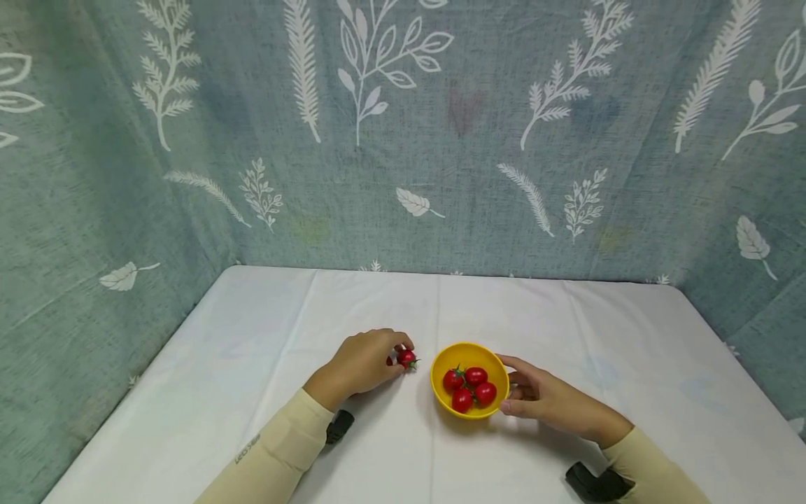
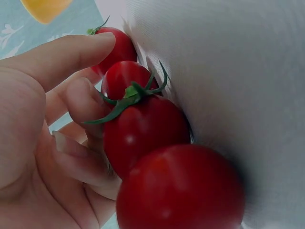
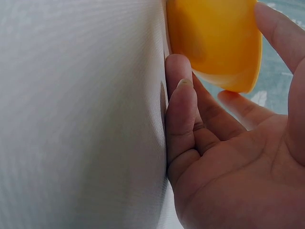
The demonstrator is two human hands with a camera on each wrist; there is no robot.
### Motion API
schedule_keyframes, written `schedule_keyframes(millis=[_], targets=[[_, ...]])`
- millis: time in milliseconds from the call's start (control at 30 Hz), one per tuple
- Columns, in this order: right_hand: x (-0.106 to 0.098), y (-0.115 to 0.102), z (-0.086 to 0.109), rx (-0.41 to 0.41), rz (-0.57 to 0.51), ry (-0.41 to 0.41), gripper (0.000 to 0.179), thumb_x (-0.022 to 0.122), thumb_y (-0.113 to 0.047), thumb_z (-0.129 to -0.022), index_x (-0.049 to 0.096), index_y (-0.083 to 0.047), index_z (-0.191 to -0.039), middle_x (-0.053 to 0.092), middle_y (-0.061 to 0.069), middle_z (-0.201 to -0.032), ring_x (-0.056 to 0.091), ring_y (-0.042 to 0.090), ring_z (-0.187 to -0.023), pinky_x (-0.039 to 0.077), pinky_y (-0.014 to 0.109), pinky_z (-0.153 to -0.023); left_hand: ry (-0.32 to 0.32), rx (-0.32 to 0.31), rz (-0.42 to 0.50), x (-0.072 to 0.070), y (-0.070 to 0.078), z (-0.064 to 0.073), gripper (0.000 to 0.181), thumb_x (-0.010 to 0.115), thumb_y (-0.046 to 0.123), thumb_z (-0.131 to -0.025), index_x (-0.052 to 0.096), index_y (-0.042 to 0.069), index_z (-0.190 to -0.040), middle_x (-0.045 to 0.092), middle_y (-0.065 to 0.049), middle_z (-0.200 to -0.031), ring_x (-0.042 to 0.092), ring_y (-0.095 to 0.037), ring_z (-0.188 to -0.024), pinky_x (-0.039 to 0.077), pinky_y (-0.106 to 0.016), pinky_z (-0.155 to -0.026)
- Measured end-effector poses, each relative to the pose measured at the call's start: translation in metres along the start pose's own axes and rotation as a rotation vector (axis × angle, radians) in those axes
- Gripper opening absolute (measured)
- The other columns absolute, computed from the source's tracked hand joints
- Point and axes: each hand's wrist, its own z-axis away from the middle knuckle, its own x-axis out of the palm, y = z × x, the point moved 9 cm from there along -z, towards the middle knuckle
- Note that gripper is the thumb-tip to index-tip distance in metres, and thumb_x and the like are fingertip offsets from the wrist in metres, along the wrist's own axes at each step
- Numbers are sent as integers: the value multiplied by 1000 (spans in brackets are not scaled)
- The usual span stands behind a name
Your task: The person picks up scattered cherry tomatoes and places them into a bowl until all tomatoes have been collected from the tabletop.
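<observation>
My left hand (image 1: 368, 360) is low over the white table, thumb and forefinger pinching a red cherry tomato (image 1: 406, 359) with a green stem. In the left wrist view, the thumb lies across this tomato (image 2: 123, 50), the farthest of several in a row. A stemmed tomato (image 2: 145, 136) and a large near one (image 2: 181, 191) lie beside the curled fingers; from the head, the hand mostly hides them. Around the right side of a yellow bowl (image 1: 502, 374) curves my right hand (image 1: 544, 399), thumb and forefinger at the rim. Several cherry tomatoes (image 1: 485, 393) sit inside the bowl.
A white cloth covers the table (image 1: 352, 462). Green-grey curtains (image 1: 352, 175) with white leaf prints hang behind it and along both sides. Black straps (image 1: 598, 483) show at the wrists, by the beige sleeves (image 1: 271, 448).
</observation>
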Motion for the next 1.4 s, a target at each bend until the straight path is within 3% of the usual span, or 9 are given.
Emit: schedule_keyframes(millis=[767, 1400], targets=[[0, -1, 1, -4, 8, -3, 81, 68, -28, -96, 20, -11, -159, 61, 15, -128, 59, 26, -103, 50, 26, -82, 3, 2, 0, 2, 0, -1, 26, 79, 27, -86, 69, 21, -109, 67, 8, -93, 58, -11, -82, 50, -36, -77], [0, -4, 2, -11, 1, -6, 82, 68, -28, -96, 19, -10, -159, 61, 15, -125, 59, 24, -101, 49, 25, -82, 10, -6, 5, 1, 0, -1, 21, 78, 34, -85, 67, 24, -100, 65, 12, -85, 56, -7, -73, 47, -30, -67]])
